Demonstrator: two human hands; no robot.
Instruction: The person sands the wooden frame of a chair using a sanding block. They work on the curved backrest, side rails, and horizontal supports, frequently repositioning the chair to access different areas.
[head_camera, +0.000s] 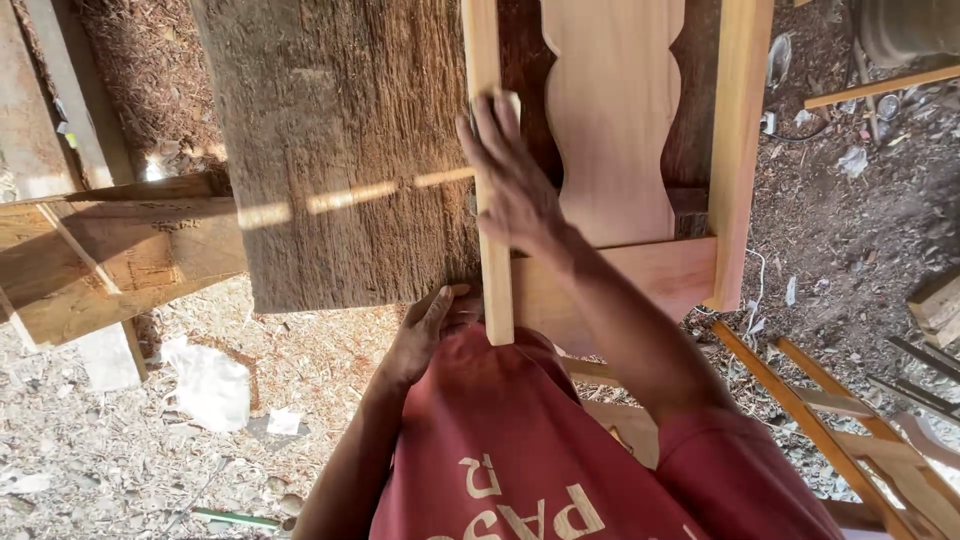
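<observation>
On top of a big rough slab of old wood, which serves as the surface, lies a pale wooden frame. It looks like the back of a chair. It has two long side rails, a flat cross board at the near end, and a curvy board standing between the rails.

The person's right hand lies flat on the left rail of the frame. Its fingers are spread out wide and point away from the person. A small pale thing shows just past the fingertips, under the hand, but what it is cannot be told. The palm presses on the rail and does not wrap around it.

The left hand is lower down, at the near edge of the rough slab, just beside the bottom end of the same rail. Its fingers are bent and curl in at the slab's edge. Whether it grips anything cannot be told, because the fingertips are hidden.

The person wears a red shirt.

To the left, a wooden trestle stands beside the slab. The ground below is covered with sawdust and wood chips, and a white scrap lies on it. To the right, more thin wooden frames lie on the dirt floor.
</observation>
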